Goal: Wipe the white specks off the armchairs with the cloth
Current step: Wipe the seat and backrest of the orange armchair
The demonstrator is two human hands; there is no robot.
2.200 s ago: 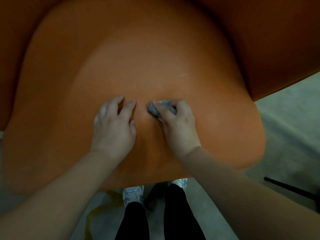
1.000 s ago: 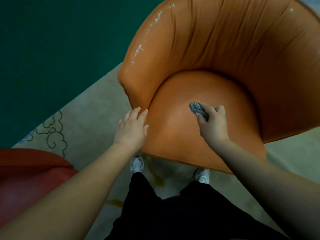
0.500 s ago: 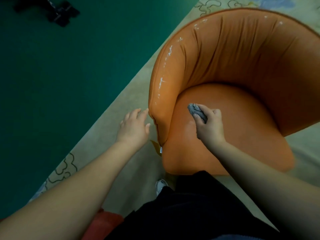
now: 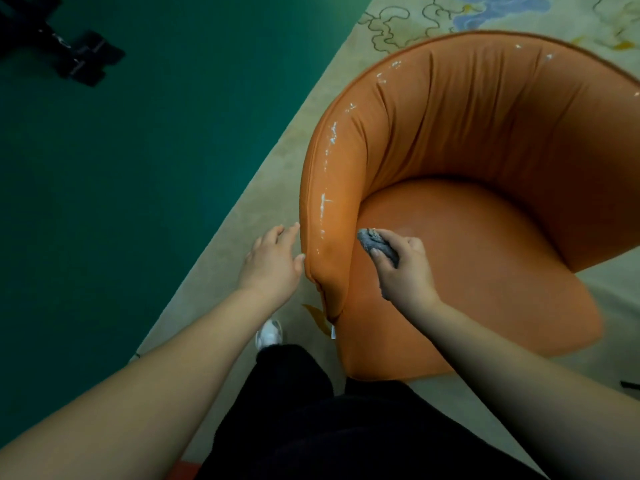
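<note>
An orange armchair [image 4: 485,140] with a curved back fills the right of the head view. White specks [image 4: 327,202] run along the top of its left arm rim and up the back rim. My right hand [image 4: 405,268] grips a bunched grey cloth [image 4: 375,243] just above the seat, beside the inner face of that arm. My left hand [image 4: 273,261] has relaxed fingers, and its fingertips touch the outer side of the arm's front end.
The chair stands on a pale patterned rug [image 4: 242,216]; dark green floor [image 4: 121,168] lies to the left. A black object [image 4: 79,57] sits at the far left on the green floor. My legs and a white shoe [image 4: 270,336] are below.
The view pulled back from the seat cushion and swung left. My left hand left the seat and came to the arm's outer side. My right hand carried the cloth toward the speckled arm.
</note>
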